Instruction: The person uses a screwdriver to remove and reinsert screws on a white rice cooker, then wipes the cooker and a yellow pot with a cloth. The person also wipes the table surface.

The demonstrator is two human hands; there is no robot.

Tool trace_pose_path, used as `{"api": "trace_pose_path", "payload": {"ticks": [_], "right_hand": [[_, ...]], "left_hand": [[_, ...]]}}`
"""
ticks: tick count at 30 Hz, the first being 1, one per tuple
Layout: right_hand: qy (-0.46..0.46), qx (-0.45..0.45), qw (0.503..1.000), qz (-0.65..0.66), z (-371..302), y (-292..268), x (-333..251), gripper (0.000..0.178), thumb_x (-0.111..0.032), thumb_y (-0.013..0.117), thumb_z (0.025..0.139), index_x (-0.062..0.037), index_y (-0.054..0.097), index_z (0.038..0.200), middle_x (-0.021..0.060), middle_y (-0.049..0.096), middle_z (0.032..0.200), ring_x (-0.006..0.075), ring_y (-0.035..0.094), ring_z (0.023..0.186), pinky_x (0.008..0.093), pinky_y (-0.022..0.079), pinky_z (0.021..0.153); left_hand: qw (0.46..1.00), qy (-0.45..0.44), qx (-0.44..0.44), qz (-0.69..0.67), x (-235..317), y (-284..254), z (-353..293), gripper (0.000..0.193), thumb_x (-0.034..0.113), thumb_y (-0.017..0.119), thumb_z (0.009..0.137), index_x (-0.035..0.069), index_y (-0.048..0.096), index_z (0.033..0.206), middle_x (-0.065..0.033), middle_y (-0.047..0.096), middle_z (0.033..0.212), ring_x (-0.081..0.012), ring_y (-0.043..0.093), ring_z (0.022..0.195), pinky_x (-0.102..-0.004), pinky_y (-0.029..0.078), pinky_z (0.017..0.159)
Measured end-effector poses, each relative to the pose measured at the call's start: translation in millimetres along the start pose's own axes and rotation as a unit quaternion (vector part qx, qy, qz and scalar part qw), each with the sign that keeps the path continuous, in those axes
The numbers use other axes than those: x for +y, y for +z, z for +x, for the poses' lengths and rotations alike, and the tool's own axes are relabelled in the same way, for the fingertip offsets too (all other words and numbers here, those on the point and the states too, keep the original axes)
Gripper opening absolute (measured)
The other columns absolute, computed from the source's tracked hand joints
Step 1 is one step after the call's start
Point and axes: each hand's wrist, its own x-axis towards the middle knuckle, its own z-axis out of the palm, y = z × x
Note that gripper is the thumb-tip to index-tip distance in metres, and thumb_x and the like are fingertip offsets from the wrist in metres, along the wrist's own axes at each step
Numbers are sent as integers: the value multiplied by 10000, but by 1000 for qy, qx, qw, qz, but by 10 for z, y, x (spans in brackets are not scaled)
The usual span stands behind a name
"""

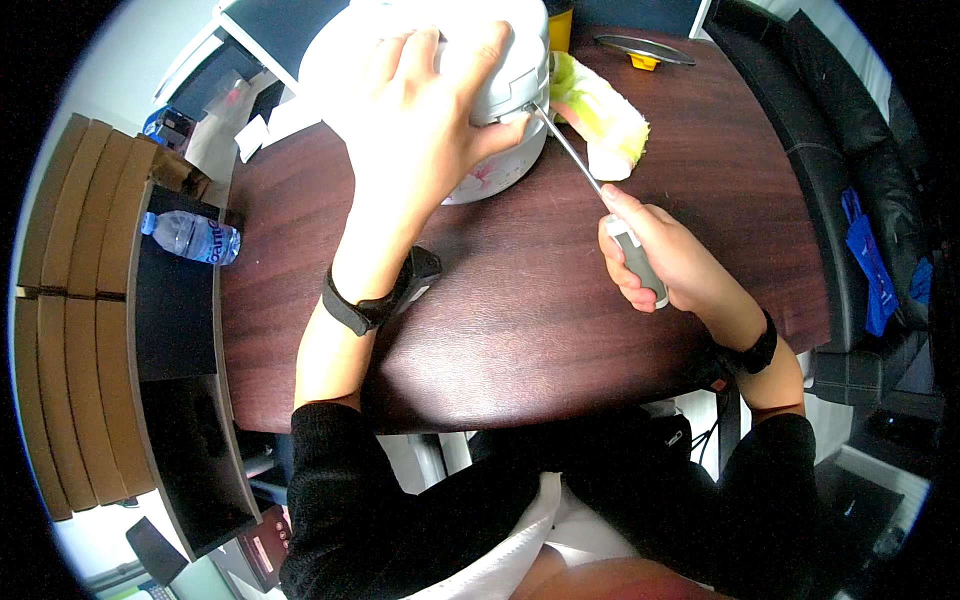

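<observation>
A white rounded appliance (515, 165) with a lid, much like a rice cooker, stands at the far side of the table (560, 330). Pink printed decoration shows low on its side. My left hand (420, 110) lies on top of it with the fingers spread, the thumb reaching to the lid's near edge. In my right hand (650, 250) is a screwdriver (578, 160) with a grey handle and a long metal shaft. Its tip meets the appliance's edge beside my left thumb; the exact contact spot is too small to make out.
Right of the appliance lies a fluffy yellow-green and white cloth (610, 125). Farther back is a round lid (650, 48) with a yellow knob. A water bottle (195, 238) lies at the left, near stacked cardboard boxes (85, 310). A black sofa (815, 165) borders the right side.
</observation>
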Motion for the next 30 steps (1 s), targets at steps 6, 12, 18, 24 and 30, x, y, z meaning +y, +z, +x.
{"api": "trace_pose_path", "payload": {"ticks": [6,12,18,24,30], "right_hand": [[-4,-8,1000,9,12,13,27,570,-542,395,999,-94,462,652,24,464,482,105,423,329,256,343,306],[-12,-8,1000,12,27,5,54,564,-542,399,999,-93,460,663,24,466,483,105,420,324,257,337,298],[-30,41,995,-86,39,-60,16,572,-561,408,992,-90,457,671,11,458,479,99,426,331,254,338,299],[-259,373,624,-636,-113,-168,-327,549,-525,553,924,-34,669,707,198,606,603,389,625,575,459,491,529],[-107,194,916,-334,-33,-265,-178,605,-549,502,959,-32,555,648,75,523,497,187,504,373,329,400,382]], "left_hand": [[1000,0,3,-13,20,-13,18,753,476,828,500,287,632,1203,-80,622,933,-264,609,860,-387,488,771],[1000,-5,-10,4,18,-26,6,758,543,801,539,300,652,1241,-95,644,976,-269,617,896,-397,498,796],[1000,-13,-9,-9,56,-46,27,754,453,837,491,292,615,1193,-77,613,921,-253,604,845,-372,480,738],[1000,-8,-12,6,17,-25,6,766,498,824,504,296,642,1220,-84,632,953,-261,612,883,-388,493,785],[1000,-1,3,-8,25,-22,25,775,464,836,492,297,628,1220,-94,631,968,-267,610,892,-387,490,790]]}}
